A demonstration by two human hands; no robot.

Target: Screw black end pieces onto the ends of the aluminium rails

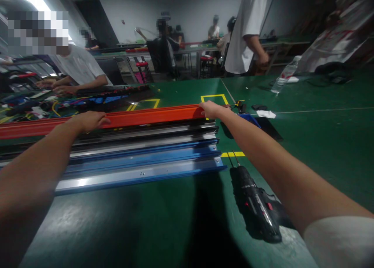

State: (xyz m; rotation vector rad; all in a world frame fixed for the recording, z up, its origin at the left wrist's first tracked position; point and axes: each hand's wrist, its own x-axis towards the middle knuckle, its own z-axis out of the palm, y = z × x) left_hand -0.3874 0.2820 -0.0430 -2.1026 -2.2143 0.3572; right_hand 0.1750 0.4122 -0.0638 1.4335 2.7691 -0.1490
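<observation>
A long orange metal rail (146, 117) lies across the green table at the far side of a row of rails. My left hand (89, 120) is closed over its top near the middle. My right hand (210, 109) grips its right end. Nearer to me lie black and silver rails (152, 137) and a wide blue rail (140, 166), side by side.
A black cordless drill (257, 203) lies on the green table (321, 143) by my right forearm. A plastic bottle (284, 79), white cloth (265, 114) and small tools sit further right. A seated person (77, 71) works at the left; another stands behind the table.
</observation>
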